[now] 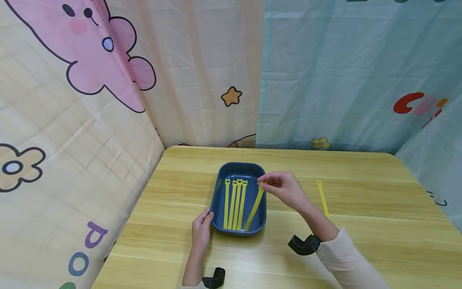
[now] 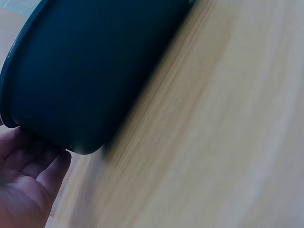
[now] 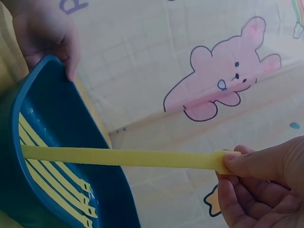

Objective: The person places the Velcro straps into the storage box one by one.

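Note:
A dark blue rectangular tray stands on the table, with several yellow cable ties lying side by side in it. At its near left corner my left hand grips the rim, thumb on top and fingers against the outer wall. Over the tray's right side, my right hand pinches another yellow cable tie by its slotted head between thumb and fingers. That tie slants downward, its free end low in the tray. One more yellow tie lies on the table, partly behind my right forearm.
The wooden table spreads around the tray. Printed curtains hang along its back and sides. Each wrist wears a black camera mount.

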Available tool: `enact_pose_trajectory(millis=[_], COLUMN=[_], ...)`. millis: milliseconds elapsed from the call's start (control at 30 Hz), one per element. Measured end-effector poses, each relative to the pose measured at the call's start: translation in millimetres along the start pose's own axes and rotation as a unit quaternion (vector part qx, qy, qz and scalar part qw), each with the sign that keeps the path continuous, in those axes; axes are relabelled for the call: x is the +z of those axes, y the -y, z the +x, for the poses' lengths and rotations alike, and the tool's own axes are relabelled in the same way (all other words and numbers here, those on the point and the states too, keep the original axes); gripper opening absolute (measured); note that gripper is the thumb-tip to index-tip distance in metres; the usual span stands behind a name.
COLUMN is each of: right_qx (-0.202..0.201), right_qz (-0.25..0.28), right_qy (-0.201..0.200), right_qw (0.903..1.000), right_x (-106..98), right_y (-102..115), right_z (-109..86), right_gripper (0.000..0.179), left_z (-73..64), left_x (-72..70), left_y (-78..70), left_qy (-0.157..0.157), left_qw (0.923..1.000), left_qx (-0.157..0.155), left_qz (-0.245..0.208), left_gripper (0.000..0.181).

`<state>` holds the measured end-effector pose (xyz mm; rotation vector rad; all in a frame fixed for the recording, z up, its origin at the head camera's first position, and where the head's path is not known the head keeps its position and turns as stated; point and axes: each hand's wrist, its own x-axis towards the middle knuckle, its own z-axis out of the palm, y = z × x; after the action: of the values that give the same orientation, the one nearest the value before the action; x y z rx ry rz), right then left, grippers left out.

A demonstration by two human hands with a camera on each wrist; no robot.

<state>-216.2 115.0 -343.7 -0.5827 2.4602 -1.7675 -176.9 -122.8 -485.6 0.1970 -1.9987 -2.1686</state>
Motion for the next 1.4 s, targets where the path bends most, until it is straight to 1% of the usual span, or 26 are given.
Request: enact_pose_trajectory(millis=[200, 533, 667, 833, 1067, 1233, 1400], right_qx=[0.012, 0.018, 0.027, 0.032, 0.039, 0.057, 0.058], right_qz=[-0.024, -0.06, -0.07, -0.093, -0.138, -0.143, -0.143], right_qy=[-0.009, -0.015, -0.018, -0.018, -0.012, -0.015, -0.011], right_qw=[0.9996, 0.9979, 0.997, 0.995, 0.9896, 0.9879, 0.988], right_x=[1, 8, 12, 17, 22, 25, 27], right_y=[-28, -57, -66, -72, -80, -84, -87], right_z=[14.8, 38.7, 45.7, 53.4, 63.0, 67.4, 70.0], right_gripper=[0.016, 0.018, 0.019, 0.016, 0.017, 0.017, 0.016], left_z=[1.1, -0.5, 0.3, 0.3, 0.9, 0.5, -0.6], left_x=[0.6, 0.4, 0.0, -0.1, -0.1, -0.3, -1.0], left_y=[-0.1, -0.4, 0.5, 0.7, 1.7, 1.2, 0.3], left_qy=[-0.002, 0.0, 0.001, 0.008, 0.006, 0.006, 0.009], left_qw=[1.0, 1.0, 1.0, 0.9999, 1.0, 1.0, 0.9999], left_qx=[-0.004, 0.0, 0.006, 0.015, 0.006, 0.006, 0.007], left_qz=[0.001, -0.004, 0.004, 0.003, -0.001, 0.0, -0.001], left_gripper=[0.032, 0.033, 0.033, 0.033, 0.033, 0.033, 0.033])
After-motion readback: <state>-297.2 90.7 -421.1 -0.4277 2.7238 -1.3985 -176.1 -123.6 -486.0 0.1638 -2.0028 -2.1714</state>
